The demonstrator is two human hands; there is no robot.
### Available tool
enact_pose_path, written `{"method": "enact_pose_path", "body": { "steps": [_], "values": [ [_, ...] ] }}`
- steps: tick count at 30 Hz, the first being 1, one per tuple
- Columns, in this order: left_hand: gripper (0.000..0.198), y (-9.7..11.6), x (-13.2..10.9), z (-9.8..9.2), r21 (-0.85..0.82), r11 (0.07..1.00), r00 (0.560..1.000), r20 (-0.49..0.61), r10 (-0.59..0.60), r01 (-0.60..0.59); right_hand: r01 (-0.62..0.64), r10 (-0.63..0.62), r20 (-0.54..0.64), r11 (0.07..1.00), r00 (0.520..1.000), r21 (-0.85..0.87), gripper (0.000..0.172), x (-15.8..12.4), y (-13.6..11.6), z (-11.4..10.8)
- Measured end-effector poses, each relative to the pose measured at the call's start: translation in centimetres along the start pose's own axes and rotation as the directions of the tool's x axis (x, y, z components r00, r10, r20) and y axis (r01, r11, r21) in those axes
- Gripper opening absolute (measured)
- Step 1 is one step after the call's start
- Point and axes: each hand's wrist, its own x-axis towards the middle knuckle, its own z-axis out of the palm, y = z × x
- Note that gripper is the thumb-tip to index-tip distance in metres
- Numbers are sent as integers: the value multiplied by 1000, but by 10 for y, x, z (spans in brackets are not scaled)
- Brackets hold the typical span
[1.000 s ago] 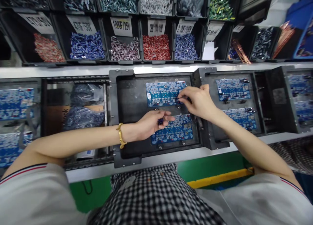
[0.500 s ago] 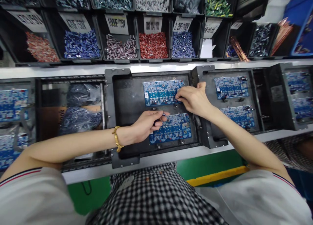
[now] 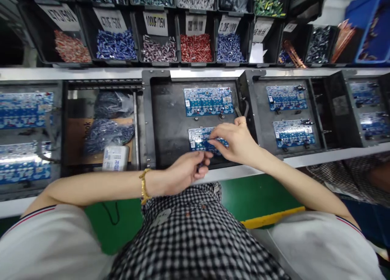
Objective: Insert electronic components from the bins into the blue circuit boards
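Two blue circuit boards lie in a black tray, the upper board in full view and the lower board partly covered by my right hand. My right hand is over the lower board with thumb and forefinger pinched; whatever is between the tips is too small to name. My left hand, palm up with curled fingers, is at the tray's front edge. Small dark parts show inside its fingers.
Bins of sorted components stand behind the rail. More boards lie in a tray at right, others at left. Bagged parts sit below the frame opening at left. A person's checkered clothing shows at right.
My right hand has gone from the upper board to the lower one. My left hand has drawn back off the lower board toward the front edge. The view has shifted, and a white packet now shows at left.
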Motion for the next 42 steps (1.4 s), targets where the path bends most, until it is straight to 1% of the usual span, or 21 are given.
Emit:
{"method": "enact_pose_path", "body": {
  "steps": [3,5,7,10,13,17,18,21,23,25,26,28,30,31,32,33,35,38,40,42],
  "values": [
    [17,-26,-10,-10,92,993,995,53,-84,79,7,-1,119,999,993,-51,18,-6,0,17],
    [24,-37,-11,-16,152,985,992,85,-94,80,19,-5,162,996,987,-87,19,-7,-2,26],
    [34,-42,-9,-20,187,980,991,104,-85,65,32,-10,165,991,986,-132,20,-6,-4,31],
    [42,-42,-7,-23,210,977,990,120,-72,45,49,-22,161,985,987,-166,21,-3,-5,33],
    [41,-40,-10,-22,198,980,993,108,-52,29,65,-35,156,980,987,-187,22,-3,-4,32],
    [27,-37,-14,-20,20,995,993,75,-94,93,124,-90,152,964,984,-234,20,-5,-4,32],
    [24,-36,-14,-20,-3,995,993,70,-95,95,141,-108,143,959,984,-248,20,-5,-5,33],
    [19,-35,-13,-18,33,998,996,74,-57,54,162,-131,119,939,984,-303,24,-8,-7,38],
    [19,-34,-11,-16,27,999,997,58,-47,46,142,-108,120,938,987,-316,30,-9,-9,39],
    [24,-34,-8,-14,-23,998,999,4,-50,51,79,-53,103,962,993,-260,31,-11,-11,36],
    [26,-34,-6,-13,-50,998,998,-26,-48,47,34,-18,87,982,996,-188,31,-12,-12,32],
    [25,-34,-3,-10,-91,996,997,-70,-27,20,-39,35,92,999,995,35,28,-16,-15,21],
    [24,-34,0,-7,-106,994,997,-72,15,-23,-73,39,141,968,989,240,23,-19,-19,9],
    [23,-33,1,-5,-110,993,997,-59,40,-47,-80,33,162,954,986,288,20,-21,-20,4],
    [23,-31,2,-4,-116,991,998,-37,55,-59,-80,30,169,953,985,293,18,-23,-20,1],
    [23,-30,2,-2,-119,992,999,-10,50,-50,-76,36,155,962,987,261,17,-24,-19,0],
    [22,-25,0,0,-99,995,1000,21,3,-1,-75,63,95,989,993,130,15,-27,-13,2],
    [20,-17,-3,0,-2,998,998,22,-61,61,-73,75,53,997,996,-38,14,-29,4,12],
    [15,-9,-2,-2,70,997,999,29,-37,35,-48,54,83,996,995,-80,16,-29,13,17],
    [16,1,4,-5,125,991,999,26,32,-35,-14,27,118,994,993,-111,19,-29,19,20]
  ]
}}
